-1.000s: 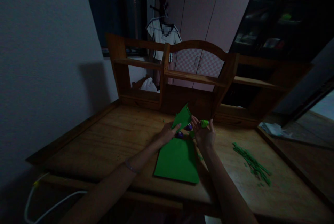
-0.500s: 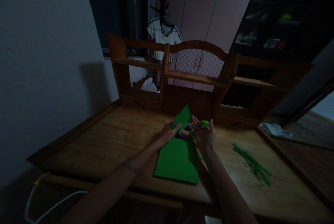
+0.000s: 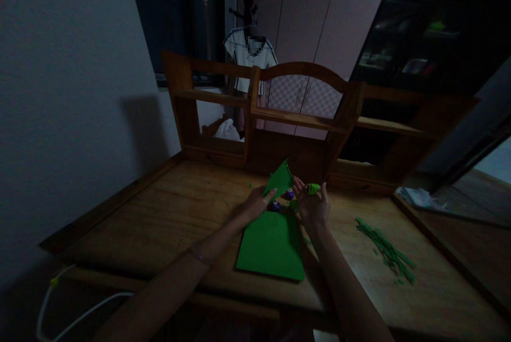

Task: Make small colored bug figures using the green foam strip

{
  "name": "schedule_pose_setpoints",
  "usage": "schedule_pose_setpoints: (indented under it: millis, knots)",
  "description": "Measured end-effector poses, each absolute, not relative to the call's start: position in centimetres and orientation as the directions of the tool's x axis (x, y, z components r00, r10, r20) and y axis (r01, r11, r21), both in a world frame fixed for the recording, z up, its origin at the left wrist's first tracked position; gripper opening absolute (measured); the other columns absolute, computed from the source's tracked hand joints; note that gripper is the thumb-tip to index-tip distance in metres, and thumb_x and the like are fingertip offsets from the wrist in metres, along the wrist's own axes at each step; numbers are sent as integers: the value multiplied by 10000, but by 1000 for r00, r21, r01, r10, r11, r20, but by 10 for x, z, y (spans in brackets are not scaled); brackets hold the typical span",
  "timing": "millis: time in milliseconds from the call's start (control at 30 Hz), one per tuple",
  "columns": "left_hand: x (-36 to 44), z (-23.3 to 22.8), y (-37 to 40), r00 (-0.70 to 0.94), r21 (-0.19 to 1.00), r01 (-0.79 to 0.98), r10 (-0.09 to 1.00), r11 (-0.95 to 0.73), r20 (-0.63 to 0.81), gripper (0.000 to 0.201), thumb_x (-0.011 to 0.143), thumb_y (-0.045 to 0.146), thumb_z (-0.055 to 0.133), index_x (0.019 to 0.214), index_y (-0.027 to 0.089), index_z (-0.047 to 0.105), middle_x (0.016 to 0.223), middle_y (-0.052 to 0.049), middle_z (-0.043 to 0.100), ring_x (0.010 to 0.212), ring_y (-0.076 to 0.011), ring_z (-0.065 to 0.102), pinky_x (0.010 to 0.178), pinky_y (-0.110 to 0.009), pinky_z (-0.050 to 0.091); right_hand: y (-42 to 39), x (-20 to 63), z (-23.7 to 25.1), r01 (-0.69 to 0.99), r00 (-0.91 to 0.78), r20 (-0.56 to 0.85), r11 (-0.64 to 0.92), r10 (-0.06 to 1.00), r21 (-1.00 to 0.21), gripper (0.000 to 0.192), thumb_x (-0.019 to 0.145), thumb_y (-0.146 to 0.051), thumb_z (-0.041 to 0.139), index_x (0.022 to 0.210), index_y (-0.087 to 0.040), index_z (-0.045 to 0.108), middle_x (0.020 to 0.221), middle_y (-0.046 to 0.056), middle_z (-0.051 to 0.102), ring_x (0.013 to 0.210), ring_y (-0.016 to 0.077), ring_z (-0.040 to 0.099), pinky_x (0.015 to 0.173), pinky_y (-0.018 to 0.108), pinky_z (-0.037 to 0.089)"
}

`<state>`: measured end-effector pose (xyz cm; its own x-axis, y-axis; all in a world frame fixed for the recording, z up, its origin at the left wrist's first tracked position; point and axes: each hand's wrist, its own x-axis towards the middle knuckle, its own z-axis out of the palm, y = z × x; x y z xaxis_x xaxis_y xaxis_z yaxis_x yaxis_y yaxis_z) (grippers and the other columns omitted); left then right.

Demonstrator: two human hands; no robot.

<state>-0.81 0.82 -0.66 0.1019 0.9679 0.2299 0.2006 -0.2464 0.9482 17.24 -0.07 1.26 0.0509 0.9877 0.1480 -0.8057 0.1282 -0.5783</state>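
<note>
My left hand grips a green sheet between thumb and fingers. The sheet is tilted up off the table, and a row of small dark notches runs along its right edge. Close to that edge is my right hand, palm turned up, holding a small bright-green object with dark marks; its exact kind is unclear. Two small purple objects with pale tops sit on the table between my hands, beside a small green piece. A larger green sheet lies flat nearer to me.
On the right of the wooden table lies a pile of thin green strips with small scraps. A wooden shelf unit rises along the back edge. At lower left hangs a white cable. A wall stands at left.
</note>
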Motion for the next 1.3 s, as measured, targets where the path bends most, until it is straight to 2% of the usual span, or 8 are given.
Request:
schedule_pose_setpoints:
  millis: [100,367,567,733,867,1033,1300]
  knots:
    - [-8,-8,9,118,936,200,956,-289,269,419,842,505,531,1038,171,691,1019,-89,701,932,-230,652,843,-323,492,0,174,11,-807,50,150,128,987,-576,448,851,-584,475,687,-188,602,1082,141,673,1168,253,553,995,387,433]
    - [-10,-9,10,158,942,182,954,-283,256,459,850,518,500,1122,184,658,1100,-72,679,1018,-229,626,897,-331,471,-1,174,13,-802,39,159,126,987,-584,440,856,-581,468,686,-193,588,1092,137,669,1163,249,558,989,383,440]
    - [-9,-9,10,194,930,170,937,-325,292,470,856,523,484,1151,194,644,1129,-71,666,1050,-218,613,901,-314,466,-1,171,13,-787,24,89,74,996,-612,394,834,-574,522,714,-203,575,897,99,704,1104,266,598,962,415,465]
    - [-8,-9,8,169,952,163,958,-260,233,481,857,521,488,1163,181,635,1146,-88,657,1046,-228,615,857,-318,490,-3,168,15,-777,37,100,92,994,-623,392,827,-576,540,709,-203,569,831,74,690,1093,268,606,983,402,452]
    - [-8,-8,8,180,951,148,953,-271,243,473,861,517,485,1163,186,635,1141,-81,660,1018,-222,627,855,-324,492,-3,169,15,-781,52,121,115,991,-614,397,818,-577,549,699,-200,586,766,56,680,1102,282,598,992,409,439]
    - [-8,-8,8,161,940,167,949,-297,271,448,855,507,498,1098,171,666,1097,-78,679,1016,-221,628,905,-335,468,-1,170,13,-763,66,142,142,988,-631,419,828,-584,525,688,-195,594,855,79,702,1125,274,584,1012,399,414]
    - [-8,-9,8,152,953,147,958,-265,243,446,851,515,507,1084,172,669,1087,-83,683,995,-231,637,853,-320,493,-2,169,15,-726,92,177,188,980,-662,439,848,-589,488,690,-193,592,961,106,704,1114,259,593,1010,400,413]
